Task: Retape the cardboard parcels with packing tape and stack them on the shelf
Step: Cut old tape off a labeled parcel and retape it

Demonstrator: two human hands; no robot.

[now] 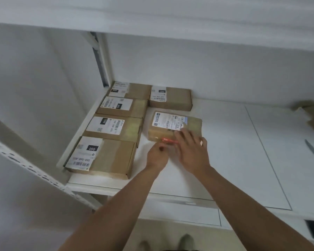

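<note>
Six parcels laid on shelf; newest parcel pressed by flat right hand; left hand curled, orange-red object beside; squaring needed next.

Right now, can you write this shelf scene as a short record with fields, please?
place: white shelf
parcels in left column: four cardboard parcels, labels up, front to back
parcel at back: one labelled parcel, right of the column
parcel being handled: taped parcel, lying flat beside the column
right hand: fingers straight, resting on the taped parcel
left hand: curled, at the parcel's front edge, beside a red object; too blurred to identify
far right: torn cardboard
</note>
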